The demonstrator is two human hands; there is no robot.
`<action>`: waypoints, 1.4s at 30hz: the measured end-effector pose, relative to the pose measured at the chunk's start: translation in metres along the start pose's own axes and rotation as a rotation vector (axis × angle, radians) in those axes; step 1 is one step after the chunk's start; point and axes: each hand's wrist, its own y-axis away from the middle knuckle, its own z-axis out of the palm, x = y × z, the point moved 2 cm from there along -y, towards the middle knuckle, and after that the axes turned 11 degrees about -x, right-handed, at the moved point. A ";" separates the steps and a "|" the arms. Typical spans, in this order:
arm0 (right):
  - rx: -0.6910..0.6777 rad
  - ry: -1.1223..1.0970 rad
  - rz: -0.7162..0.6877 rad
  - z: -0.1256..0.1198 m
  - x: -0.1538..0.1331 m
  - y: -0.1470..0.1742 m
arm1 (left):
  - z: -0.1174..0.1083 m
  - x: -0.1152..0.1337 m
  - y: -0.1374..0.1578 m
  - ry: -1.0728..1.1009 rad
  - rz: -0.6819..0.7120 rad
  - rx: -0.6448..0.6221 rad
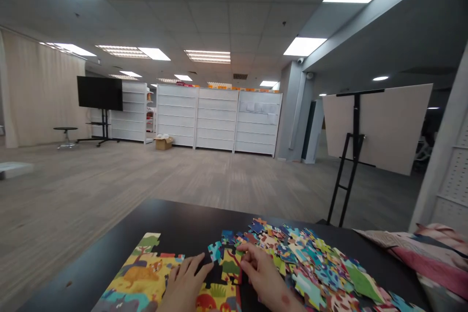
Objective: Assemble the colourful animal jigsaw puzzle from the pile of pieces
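A partly joined jigsaw puzzle lies on the black table, showing an orange animal on yellow ground. My left hand rests flat on its right part, fingers spread, holding nothing. To the right, my right hand has its thumb and curled fingers at the right edge of a yellow puzzle piece with a green tree. The fingers partly cover that edge. Just above lie a light blue loose piece and a dark blue piece. Below, a yellow section with red shapes is partly hidden by my left hand.
A large heap of loose puzzle pieces spreads over the right of the black table. Pink and grey cloth lies at the right edge. Beyond stand an easel board, white shelving and a screen on a stand.
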 end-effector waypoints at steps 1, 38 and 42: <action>-0.012 0.055 0.001 0.000 -0.003 0.001 | 0.002 -0.001 -0.001 0.004 0.013 0.006; -0.054 0.541 -0.036 0.005 -0.039 0.022 | 0.004 0.000 -0.043 -0.096 0.070 0.115; -0.037 0.558 -0.111 0.006 -0.042 0.022 | 0.020 -0.008 -0.059 -0.154 0.089 0.144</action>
